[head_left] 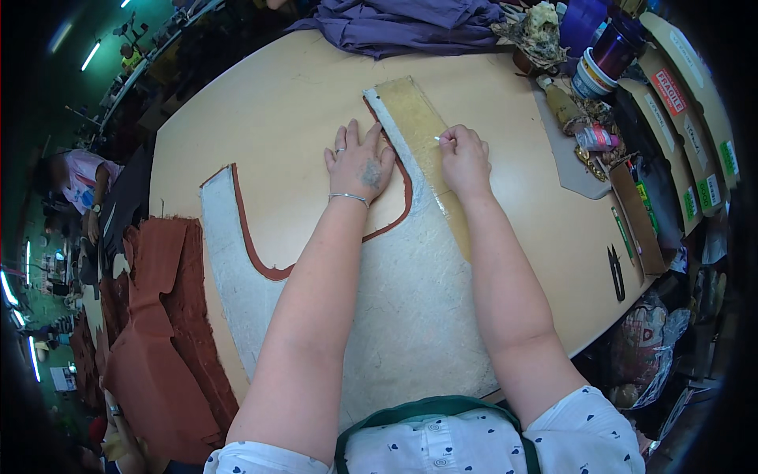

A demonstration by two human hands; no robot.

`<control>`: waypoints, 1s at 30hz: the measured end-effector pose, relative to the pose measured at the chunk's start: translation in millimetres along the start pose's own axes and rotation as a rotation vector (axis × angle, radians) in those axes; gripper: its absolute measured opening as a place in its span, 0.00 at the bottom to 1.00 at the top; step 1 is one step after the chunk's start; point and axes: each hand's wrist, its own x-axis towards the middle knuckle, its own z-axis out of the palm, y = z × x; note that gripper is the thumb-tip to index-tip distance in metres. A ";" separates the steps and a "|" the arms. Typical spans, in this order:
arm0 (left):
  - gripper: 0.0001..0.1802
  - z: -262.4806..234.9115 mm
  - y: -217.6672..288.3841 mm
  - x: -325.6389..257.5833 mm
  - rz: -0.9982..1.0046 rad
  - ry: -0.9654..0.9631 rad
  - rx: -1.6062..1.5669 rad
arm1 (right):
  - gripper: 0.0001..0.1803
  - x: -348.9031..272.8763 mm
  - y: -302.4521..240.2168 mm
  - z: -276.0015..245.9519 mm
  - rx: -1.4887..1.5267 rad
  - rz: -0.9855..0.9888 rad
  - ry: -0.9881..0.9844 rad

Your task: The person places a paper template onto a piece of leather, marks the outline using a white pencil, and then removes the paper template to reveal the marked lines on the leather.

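On the worktop (260, 103): left hand (360, 164) spread flat, pinning the white fabric piece (410, 300); right hand (464, 158) pinched shut on a thin marker (439, 139) beside the yellow template (418, 126).

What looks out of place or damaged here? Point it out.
Nothing stands out. The white U-shaped piece lies flat; the left hand presses on it, and the right hand pinches a small tool against the clear ruler.

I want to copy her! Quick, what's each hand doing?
Left hand: open, pressed flat on the white fabric piece.
Right hand: closed, pinching a small thin white marker.
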 end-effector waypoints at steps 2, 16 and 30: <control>0.29 0.5 -0.6 0.5 -0.004 -0.002 -0.012 | 0.07 -3.9 -1.4 1.0 -0.033 -0.052 0.015; 0.27 -6.2 2.1 -0.8 -0.024 0.000 -0.036 | 0.07 -4.1 0.7 5.6 -0.022 -0.145 0.069; 0.33 -7.4 74.4 -134.6 0.407 -0.056 -0.296 | 0.05 -3.4 5.7 -14.6 0.166 -0.381 0.068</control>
